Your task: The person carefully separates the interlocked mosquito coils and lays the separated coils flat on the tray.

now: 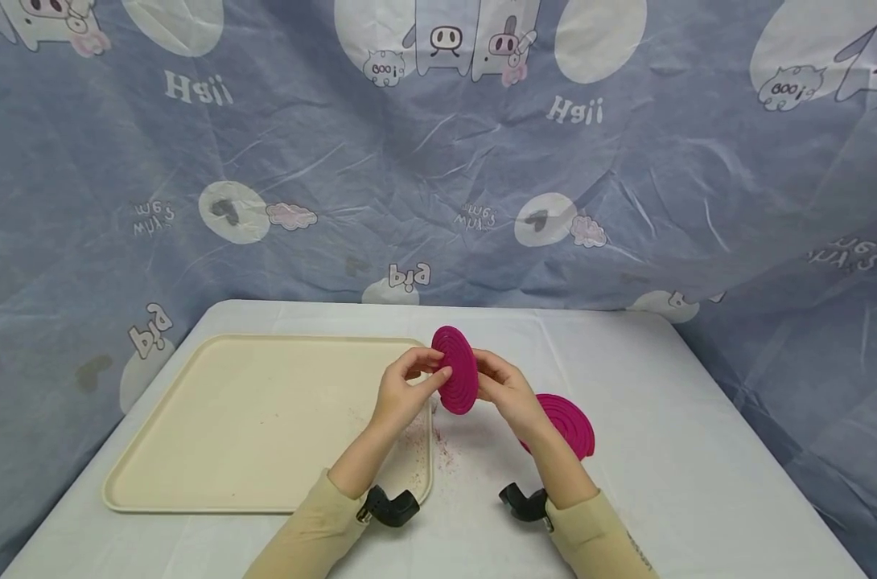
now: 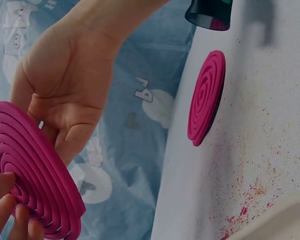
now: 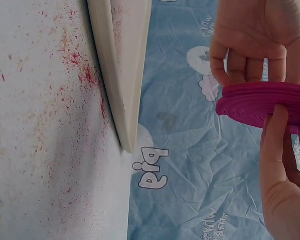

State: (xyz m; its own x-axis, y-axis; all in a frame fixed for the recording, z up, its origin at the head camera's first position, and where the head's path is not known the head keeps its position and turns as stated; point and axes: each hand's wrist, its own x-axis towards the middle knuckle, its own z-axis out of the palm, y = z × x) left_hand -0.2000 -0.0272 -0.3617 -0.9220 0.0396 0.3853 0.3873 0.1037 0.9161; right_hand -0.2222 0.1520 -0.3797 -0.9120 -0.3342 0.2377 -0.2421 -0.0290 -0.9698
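Note:
Held up between both hands is a magenta mosquito coil (image 1: 456, 371), a tightly wound spiral disc standing nearly on edge in the head view. My left hand (image 1: 404, 390) pinches its left side, thumb and fingertips against the spiral face. From the other side my right hand (image 1: 508, 388) grips it, some fingers hidden behind the disc. In the right wrist view, a finger of the right hand (image 3: 280, 185) presses the face of the coil (image 3: 255, 111). A second magenta mosquito coil (image 1: 570, 426) lies flat on the table, partly covered by the right forearm.
A cream tray (image 1: 214, 418) takes up the left of the white table (image 1: 670, 450). Reddish crumbs (image 1: 444, 452) are scattered on and beside its right edge. Black wrist cameras (image 1: 393, 508) stick out from both sleeves. A printed blue cloth (image 1: 409, 161) hangs behind the table.

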